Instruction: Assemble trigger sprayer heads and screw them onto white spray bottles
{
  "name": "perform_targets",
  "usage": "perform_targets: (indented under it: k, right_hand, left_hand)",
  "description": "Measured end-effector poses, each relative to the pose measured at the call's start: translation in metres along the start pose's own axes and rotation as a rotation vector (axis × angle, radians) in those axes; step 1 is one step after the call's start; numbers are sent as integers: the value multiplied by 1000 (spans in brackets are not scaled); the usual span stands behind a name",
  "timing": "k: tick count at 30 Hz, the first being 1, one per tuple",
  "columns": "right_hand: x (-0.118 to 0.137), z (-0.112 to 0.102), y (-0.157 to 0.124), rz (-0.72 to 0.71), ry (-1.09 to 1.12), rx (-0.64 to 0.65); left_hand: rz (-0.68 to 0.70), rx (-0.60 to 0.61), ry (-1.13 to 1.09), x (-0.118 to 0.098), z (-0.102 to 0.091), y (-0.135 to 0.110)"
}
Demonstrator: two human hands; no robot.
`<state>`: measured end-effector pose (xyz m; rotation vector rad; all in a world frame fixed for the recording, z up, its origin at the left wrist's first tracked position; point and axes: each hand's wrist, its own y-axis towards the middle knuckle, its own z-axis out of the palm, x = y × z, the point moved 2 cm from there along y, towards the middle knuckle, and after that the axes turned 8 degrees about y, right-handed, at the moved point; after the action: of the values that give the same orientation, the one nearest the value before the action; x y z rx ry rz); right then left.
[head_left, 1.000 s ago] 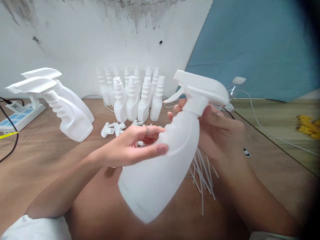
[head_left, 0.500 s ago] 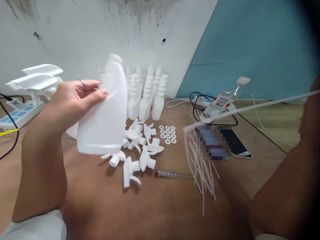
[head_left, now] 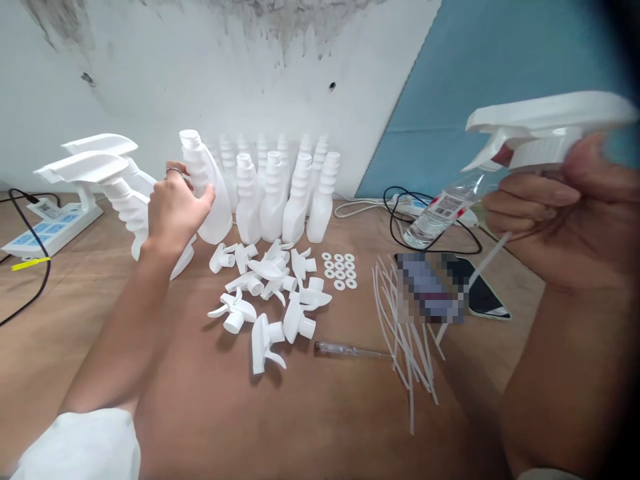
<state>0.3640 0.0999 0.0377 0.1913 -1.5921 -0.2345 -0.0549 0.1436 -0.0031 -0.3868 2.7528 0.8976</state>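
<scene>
My left hand (head_left: 175, 210) is closed round the waist of a white capless bottle (head_left: 205, 187), which stands on the wooden table (head_left: 325, 413) beside a group of several like bottles (head_left: 285, 193). My right hand (head_left: 555, 213) is raised at the right and grips a white trigger spray head (head_left: 545, 127); its thin dip tube (head_left: 475, 280) hangs down and to the left. Loose trigger heads (head_left: 270, 300) lie in a heap at the table's middle.
Two finished spray bottles (head_left: 110, 180) stand at the left by a power strip (head_left: 50, 223). Small white washers (head_left: 340, 270), a bundle of white tubes (head_left: 405, 340), a pen-like screwdriver (head_left: 345, 349), a phone (head_left: 450, 290) and a water bottle (head_left: 440, 210) lie to the right.
The spray head came off the bottle. My left hand carried the bottle left and back and set it down by the group; my right hand raised the head with its tube.
</scene>
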Motion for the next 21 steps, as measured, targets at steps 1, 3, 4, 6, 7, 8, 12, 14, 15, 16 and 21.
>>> perform_targets:
  k: [1,3,4,6,7,8,12,14,15,16,21]
  right_hand:
    - [0,-1,0,18,25,24]
    - [1,-3,2,63,111,34]
    - [1,-3,2,78,129,22]
    - [2,-2,2,107,166,-2]
    - [2,0,1,124,187,-18]
    - [3,3,0,142,209,-36]
    - [5,16,-3,225,253,-93]
    - [5,21,-4,277,248,-101]
    - [5,23,-4,293,244,-95]
    - [4,24,-4,303,239,-80]
    - [-6,19,2,328,175,51]
  left_hand:
    - [6,5,2,1,6,1]
    - [15,25,1,3,17,2]
    - [19,39,-6,4,21,3]
    - [31,68,-29,7,29,5]
    - [36,79,-38,9,32,6]
    - [38,89,-43,10,34,6]
    - [15,129,-56,15,39,8]
    - [14,142,-69,16,40,8]
    - [19,145,-76,17,42,8]
    - [25,145,-85,18,43,8]
    - [39,186,-125,23,56,10]
